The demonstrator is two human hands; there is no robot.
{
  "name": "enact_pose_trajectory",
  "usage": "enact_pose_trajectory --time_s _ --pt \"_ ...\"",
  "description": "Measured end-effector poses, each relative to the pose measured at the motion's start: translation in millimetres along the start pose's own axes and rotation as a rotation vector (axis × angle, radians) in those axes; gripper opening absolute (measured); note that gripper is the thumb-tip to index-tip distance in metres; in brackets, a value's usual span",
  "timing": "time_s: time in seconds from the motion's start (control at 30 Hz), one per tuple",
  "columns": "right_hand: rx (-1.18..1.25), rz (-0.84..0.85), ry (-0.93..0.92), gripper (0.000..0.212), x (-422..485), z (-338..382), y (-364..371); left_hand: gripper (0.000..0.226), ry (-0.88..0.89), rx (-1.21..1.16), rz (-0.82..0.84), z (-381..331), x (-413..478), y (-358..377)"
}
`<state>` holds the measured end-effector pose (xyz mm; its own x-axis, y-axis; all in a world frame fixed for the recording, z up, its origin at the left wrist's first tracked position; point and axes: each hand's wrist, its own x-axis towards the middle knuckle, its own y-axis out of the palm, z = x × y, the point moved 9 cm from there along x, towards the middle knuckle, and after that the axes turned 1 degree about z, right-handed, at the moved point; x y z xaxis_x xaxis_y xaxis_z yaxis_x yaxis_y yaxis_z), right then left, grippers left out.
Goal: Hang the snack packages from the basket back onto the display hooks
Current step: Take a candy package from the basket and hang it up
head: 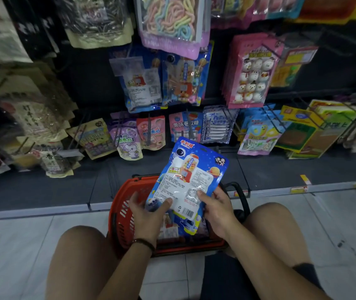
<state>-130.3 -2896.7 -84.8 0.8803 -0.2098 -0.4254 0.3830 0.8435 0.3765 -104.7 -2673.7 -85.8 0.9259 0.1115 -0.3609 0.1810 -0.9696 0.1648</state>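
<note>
The left hand (147, 214) and right hand (217, 211) clamp the lower half of a blue snack package (191, 172) just above the red basket (117, 215), top edge up, probably to meet a hook. Matching blue packs (142, 87) hang beyond the basket. The package's hang hole is unclear; the basket's contents are mostly covered.

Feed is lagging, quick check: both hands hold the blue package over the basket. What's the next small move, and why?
Probably raise the blue package, pinched by the left hand and right hand, toward the matching blue packages hanging above. It is held over the red basket, not yet hung.
</note>
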Motion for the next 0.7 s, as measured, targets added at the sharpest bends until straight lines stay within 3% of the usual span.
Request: enact_pose_trajectory --time_s 0.07,0.13,0.2,0.27,0.37,0.43,0.57,0.7 --pt "-0.055 -0.012 -0.077 0.025 0.7 14.8 4.6 0.090 0.186 0.276 -0.050 -27.3 3.6 0.4" --pt "-0.097 -0.016 -0.159 0.027 1.4 29.9 11.2 0.061 0.389 0.604 -0.058 -53.1 2.7 12.1" --pt "-0.135 -0.014 -0.215 0.030 1.9 39.5 19.6 0.049 0.373 0.723 0.026 -59.6 3.5 31.4" --pt "-0.189 -0.014 -0.254 0.031 3.1 44.0 27.2 0.057 0.267 0.679 0.131 -59.2 3.4 52.0" --pt "-0.305 0.031 -0.299 0.025 1.4 45.5 42.0 0.066 0.250 0.480 0.250 -64.1 3.3 81.8" --pt "-0.392 0.079 -0.337 0.031 -3.5 48.3 53.5 0.047 0.252 0.375 0.298 -69.3 -0.8 91.7" --pt "-0.540 0.175 -0.426 0.035 -14.5 66.9 68.2 0.018 0.260 0.297 0.169 -91.4 6.4 73.9" --pt "-0.642 -0.101 -0.636 0.037 -14.5 113.0 36.4 0.023 0.194 0.326 0.319 -108.7 13.7 69.9"
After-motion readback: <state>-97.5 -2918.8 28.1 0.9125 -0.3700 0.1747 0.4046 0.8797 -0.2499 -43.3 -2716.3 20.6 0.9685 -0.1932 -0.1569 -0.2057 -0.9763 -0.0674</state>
